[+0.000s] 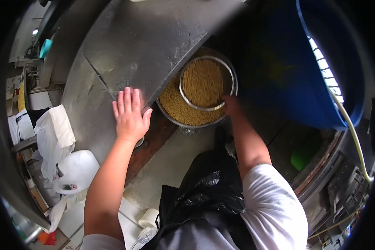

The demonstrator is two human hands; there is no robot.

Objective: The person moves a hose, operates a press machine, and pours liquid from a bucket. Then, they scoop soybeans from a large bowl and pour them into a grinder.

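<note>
My left hand [129, 116] lies flat on the grey metal tabletop [125, 46], fingers stretched out and holding nothing. Lower down, on the right, my right hand [232, 106] grips the rim of a round metal bowl [194, 106]; motion blurs its fingers. Small yellowish-brown beans or grains [202, 81] fill much of this bowl. It sits over a wider round metal basin [182, 123], which holds more of the same beans or grains. The tabletop's edge hides part of the basin's left side.
A large blue barrel [275, 71] stands to the right, with a pale hose [350, 121] hanging beside it. A white plastic jug [79, 171] and white bags [56, 133] are at the left. Something green [298, 160] lies low on the right.
</note>
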